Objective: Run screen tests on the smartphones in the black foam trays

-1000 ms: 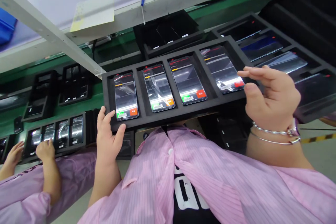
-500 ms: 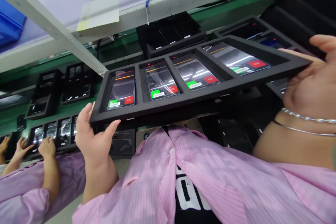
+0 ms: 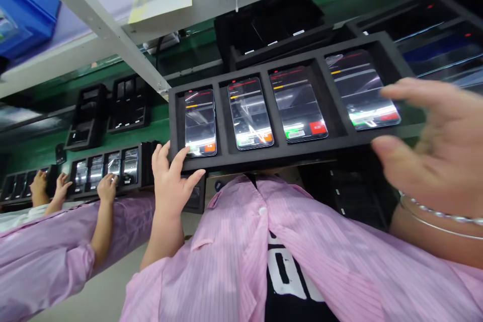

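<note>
A black foam tray [image 3: 222, 158] lies in front of me, with several phones in its separate slots. Each phone screen shows orange text and coloured patches at the bottom. At the tray's near left corner is my left hand [image 3: 169, 186], fingers spread. Its index finger reaches over the rim to the lower edge of the leftmost phone [image 3: 199, 123]; I cannot tell whether it touches the screen. My right hand [image 3: 433, 151], slightly blurred, hovers open by the tray's right end, thumb and fingers apart, near the rightmost phone [image 3: 364, 90].
Behind the tray sit another black tray [image 3: 279, 43] and, at right, one with lit phones [image 3: 441, 50]. A white shelf post [image 3: 101, 25] stands at the left. Co-workers' hands [image 3: 107, 188] are at a further phone tray [image 3: 101, 163]. A blue bin [image 3: 30, 0] is upper left.
The tray, previously tilted and gripped at both ends, now sits lower and flatter. My right hand has come off its right end, and my left fingers have loosened and spread.
</note>
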`<state>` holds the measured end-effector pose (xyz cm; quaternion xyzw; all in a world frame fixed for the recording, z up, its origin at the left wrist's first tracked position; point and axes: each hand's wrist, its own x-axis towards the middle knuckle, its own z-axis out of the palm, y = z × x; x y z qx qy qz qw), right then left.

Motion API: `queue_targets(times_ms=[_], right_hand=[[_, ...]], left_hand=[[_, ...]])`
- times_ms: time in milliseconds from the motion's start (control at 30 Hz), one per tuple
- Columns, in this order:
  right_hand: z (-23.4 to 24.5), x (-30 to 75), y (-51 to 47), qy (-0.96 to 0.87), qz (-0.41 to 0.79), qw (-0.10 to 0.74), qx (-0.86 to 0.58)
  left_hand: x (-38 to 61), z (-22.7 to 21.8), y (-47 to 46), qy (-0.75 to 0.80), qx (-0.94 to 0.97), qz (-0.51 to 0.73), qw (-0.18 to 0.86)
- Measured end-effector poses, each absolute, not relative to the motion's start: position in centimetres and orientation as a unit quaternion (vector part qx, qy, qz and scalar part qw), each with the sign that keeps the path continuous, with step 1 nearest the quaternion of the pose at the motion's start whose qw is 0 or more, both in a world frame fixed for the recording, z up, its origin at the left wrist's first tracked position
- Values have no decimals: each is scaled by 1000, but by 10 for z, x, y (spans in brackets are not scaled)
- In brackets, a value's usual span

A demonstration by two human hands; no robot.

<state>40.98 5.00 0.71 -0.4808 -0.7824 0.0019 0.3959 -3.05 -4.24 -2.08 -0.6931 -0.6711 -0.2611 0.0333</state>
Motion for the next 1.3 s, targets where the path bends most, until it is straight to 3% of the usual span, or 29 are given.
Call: queue_targets(times_ms=[100, 167, 333, 500, 600, 833, 1000, 1167, 1300], right_hand=[[19, 372, 46, -876, 72, 346, -329], [12, 357, 47, -895, 64, 321, -304], [-1, 365, 48, -883, 53, 317, -342], [3, 404, 48, -811, 0, 388, -438], [-8, 417, 51, -788, -23, 385, -479], [-1, 394, 54, -778, 46, 455, -431], [0, 370, 64, -850, 81, 373, -363], [-13, 361, 68, -848, 81, 362, -379], [5, 371, 62, -846, 103, 357, -382]], left_hand=[[-18, -9, -36, -650, -705, -275, 70], [-2, -2, -30, -614, -730, -290, 80], [42, 3, -6, -530, -805, -258, 65], [54, -5, 5, -544, -805, -218, 96], [54, -8, 3, -549, -796, -227, 116], [56, -8, 3, -558, -792, -218, 117], [55, -8, 3, -571, -784, -221, 104], [61, 1, 1, -606, -773, -177, 58], [64, 11, 4, -627, -767, -132, 20]])
